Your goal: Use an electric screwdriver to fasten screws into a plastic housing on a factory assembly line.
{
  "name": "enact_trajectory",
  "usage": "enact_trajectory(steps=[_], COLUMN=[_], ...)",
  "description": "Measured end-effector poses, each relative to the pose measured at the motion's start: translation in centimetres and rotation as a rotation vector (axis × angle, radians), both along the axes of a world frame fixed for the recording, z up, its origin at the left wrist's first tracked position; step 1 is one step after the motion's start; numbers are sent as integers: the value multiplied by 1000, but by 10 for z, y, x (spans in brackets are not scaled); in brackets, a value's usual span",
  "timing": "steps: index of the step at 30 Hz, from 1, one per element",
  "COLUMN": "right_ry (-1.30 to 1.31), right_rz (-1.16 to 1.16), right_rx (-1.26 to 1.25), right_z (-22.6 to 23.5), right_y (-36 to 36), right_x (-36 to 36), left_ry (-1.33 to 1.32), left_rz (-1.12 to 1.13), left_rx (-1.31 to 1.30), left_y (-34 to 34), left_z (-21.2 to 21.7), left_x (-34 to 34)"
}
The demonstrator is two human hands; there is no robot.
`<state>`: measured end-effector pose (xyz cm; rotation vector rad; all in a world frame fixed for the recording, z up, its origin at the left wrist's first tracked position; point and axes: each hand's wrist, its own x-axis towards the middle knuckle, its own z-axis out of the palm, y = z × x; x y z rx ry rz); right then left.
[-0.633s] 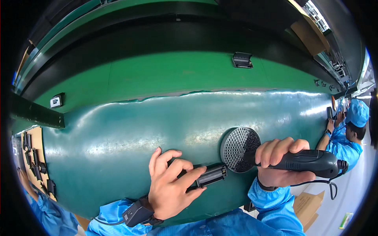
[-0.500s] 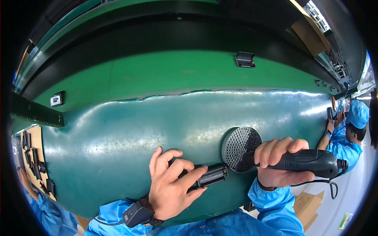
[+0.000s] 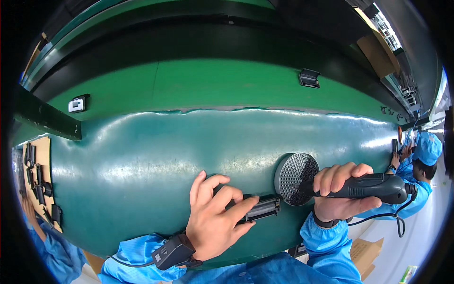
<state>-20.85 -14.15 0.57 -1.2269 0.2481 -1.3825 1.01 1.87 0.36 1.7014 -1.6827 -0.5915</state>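
Note:
My right hand (image 3: pixel 343 191) is wrapped round a black corded electric screwdriver (image 3: pixel 371 187), held nearly level and pointing left. Its front end reaches over a round grey dish (image 3: pixel 286 182) with a studded or perforated face; small dark pieces, probably screws, lie on the dish's right side. The tip itself cannot be made out against them. Just left of the dish, my left hand (image 3: pixel 215 215) pinches a black rectangular plastic housing (image 3: pixel 263 208) between thumb and fingers, on or just above the green table mat. Part of the housing is hidden by my fingers.
A black open case (image 3: pixel 309 78) and a black-and-white part (image 3: pixel 77 104) lie on the far green strip. Cardboard (image 3: pixel 45 184) with several black parts is at left, beside another person's hand. A co-worker (image 3: pixel 414 165) sits at right. A green post (image 3: pixel 47 120) juts in at left.
The view has shifted slightly. Both hands keep their holds; the screwdriver stays over the dish, and the housing stays beside it with little visible movement.

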Motion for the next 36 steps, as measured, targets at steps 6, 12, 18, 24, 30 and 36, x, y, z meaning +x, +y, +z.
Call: enact_trajectory(steps=[6,12,18,24,30,36], right_ry=[1,33,-91,-52,-26,-86], right_rz=[-40,5,-116,83,173,243], right_rx=[12,-57,-94,-91,-54,-35], right_z=[0,3,25,28,19,13], right_y=[-4,2,28,66,71,69], right_x=[-1,7,16,54,62,59], left_ry=[-1,-15,-27,23,36,46], left_rz=[-4,21,35,41,44,32], left_rx=[2,-10,-43,-74,-83,-87], left_y=[-2,-3,0,-2,1,2], left_z=[0,-2,-5,-9,-12,-12], left_x=[0,-2,-4,-5,-2,-2])
